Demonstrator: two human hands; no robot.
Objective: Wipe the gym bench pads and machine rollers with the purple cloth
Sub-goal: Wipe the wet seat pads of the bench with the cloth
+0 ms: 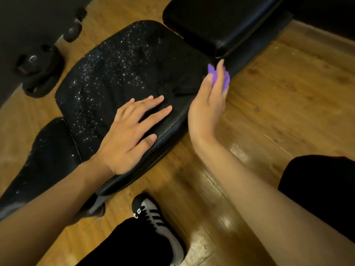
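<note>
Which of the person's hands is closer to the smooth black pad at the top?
Right. The right hand, holding the purple cloth, has its fingertips by the near corner of the smooth pad. The left hand lies flat on the speckled pad, farther back.

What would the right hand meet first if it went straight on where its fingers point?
The right hand, gripping the purple cloth, would likely meet the near corner of the smooth black upper bench pad; depth unclear.
</note>
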